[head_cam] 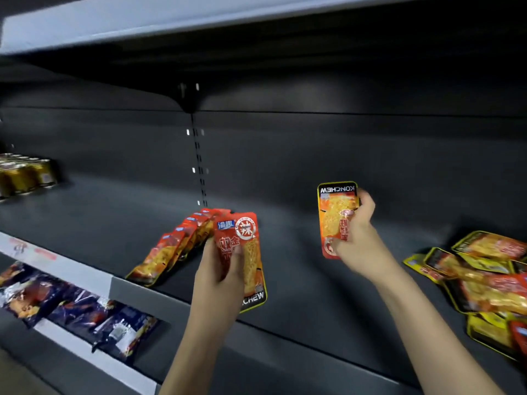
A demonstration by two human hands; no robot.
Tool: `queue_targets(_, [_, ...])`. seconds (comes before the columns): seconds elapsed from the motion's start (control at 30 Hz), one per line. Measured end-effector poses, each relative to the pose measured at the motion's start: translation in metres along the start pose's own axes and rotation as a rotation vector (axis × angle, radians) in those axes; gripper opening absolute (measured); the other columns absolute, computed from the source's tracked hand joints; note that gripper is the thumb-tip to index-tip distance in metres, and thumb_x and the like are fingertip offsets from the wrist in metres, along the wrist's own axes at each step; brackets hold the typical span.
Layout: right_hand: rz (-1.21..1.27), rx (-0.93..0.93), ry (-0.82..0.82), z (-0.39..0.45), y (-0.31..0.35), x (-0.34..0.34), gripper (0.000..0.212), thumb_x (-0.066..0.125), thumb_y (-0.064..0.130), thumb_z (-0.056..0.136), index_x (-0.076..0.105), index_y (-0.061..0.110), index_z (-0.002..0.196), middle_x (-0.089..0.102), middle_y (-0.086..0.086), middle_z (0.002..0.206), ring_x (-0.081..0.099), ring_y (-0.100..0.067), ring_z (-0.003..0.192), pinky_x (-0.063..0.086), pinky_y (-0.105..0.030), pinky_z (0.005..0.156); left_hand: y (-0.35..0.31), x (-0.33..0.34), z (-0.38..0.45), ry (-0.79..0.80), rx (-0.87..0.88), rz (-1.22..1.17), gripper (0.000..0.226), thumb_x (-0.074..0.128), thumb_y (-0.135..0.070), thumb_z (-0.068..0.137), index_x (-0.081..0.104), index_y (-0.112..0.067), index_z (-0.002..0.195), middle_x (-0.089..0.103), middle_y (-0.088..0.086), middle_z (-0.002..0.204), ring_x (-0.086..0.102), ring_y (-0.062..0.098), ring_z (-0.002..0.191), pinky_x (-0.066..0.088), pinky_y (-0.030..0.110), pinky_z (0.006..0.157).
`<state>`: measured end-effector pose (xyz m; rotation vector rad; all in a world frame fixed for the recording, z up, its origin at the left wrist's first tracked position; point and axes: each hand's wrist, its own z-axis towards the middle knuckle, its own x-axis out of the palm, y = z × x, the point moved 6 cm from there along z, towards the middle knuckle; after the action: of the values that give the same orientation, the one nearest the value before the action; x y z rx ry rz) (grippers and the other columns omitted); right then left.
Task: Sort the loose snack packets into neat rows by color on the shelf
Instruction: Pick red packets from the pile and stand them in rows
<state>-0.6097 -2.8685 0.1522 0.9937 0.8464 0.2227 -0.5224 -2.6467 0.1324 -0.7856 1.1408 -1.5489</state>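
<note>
The left hand [225, 269] grips a red snack packet [245, 252] upright above the dark shelf [299, 280], thumb pressed across its front; "CHEW" reads along its yellow-edged bottom, with a blue label and a circled Chinese character at the top. Behind it a row of red packets [174, 246] leans in overlapping file. The right hand [356, 232] clasps a second orange-red packet [333, 215] upside down, "KONCHEW" inverted at its top. A loose heap of yellow-bordered packets [482, 280] lies at far right. Gold cans [25, 175] stand far left; dark blue packets [77, 306] fill the lower shelf.
</note>
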Motion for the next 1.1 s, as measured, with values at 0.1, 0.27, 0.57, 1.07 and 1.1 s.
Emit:
queue_targets(0.1, [0.008,0.064,-0.097,0.015,0.007,0.02,0.095,0.068,0.003,0.077,0.006,0.029,0.144,0.065,-0.005,0.092,0.06,-0.021,0.083,0.045,-0.026,0.065,0.011,-0.024,0.032,0.021,0.005,-0.001,0.009,0.051,-0.024,0.095,0.058,-0.025,0.101,0.066,-0.012,0.096,0.06,0.001,0.09,0.042,0.02,0.077])
queue_targets(0.27, [0.061,0.025,-0.209,0.029,0.021,0.037,0.043,0.077,0.009,0.073,0.058,0.027,0.108,0.066,0.008,0.09,0.06,-0.008,0.079,0.044,-0.019,0.064,0.023,-0.057,0.074,0.018,-0.028,0.003,0.008,0.05,-0.028,0.096,0.056,-0.022,0.095,0.063,-0.012,0.084,0.058,0.001,0.077,0.041,0.015,0.065])
queue_targets(0.57, [0.562,0.107,-0.336,0.048,0.018,0.05,0.009,0.072,0.008,0.08,0.066,0.013,0.084,0.07,-0.006,0.082,0.065,-0.018,0.074,0.052,-0.031,0.067,0.046,-0.067,0.109,0.025,-0.119,-0.049,0.01,0.051,-0.026,0.096,0.055,-0.027,0.086,0.066,-0.011,0.083,0.063,0.008,0.08,0.047,0.03,0.073])
queue_targets(1.07, [0.4,0.328,0.167,0.087,0.017,0.164,0.015,0.079,0.013,0.073,0.07,0.012,0.085,0.074,-0.005,0.088,0.071,-0.019,0.083,0.056,-0.034,0.083,0.046,-0.079,0.124,-0.072,-0.092,-0.021,0.01,0.054,-0.025,0.095,0.059,-0.025,0.086,0.067,0.001,0.088,0.064,0.023,0.085,0.048,0.041,0.08])
queue_targets(1.1, [0.393,0.338,0.185,0.088,0.017,0.17,0.016,0.079,0.013,0.073,0.069,0.011,0.086,0.073,-0.005,0.089,0.07,-0.018,0.083,0.056,-0.034,0.082,0.047,-0.081,0.126,-0.073,-0.09,-0.013,0.01,0.054,-0.025,0.095,0.058,-0.025,0.086,0.066,-0.001,0.087,0.062,0.02,0.082,0.047,0.038,0.076])
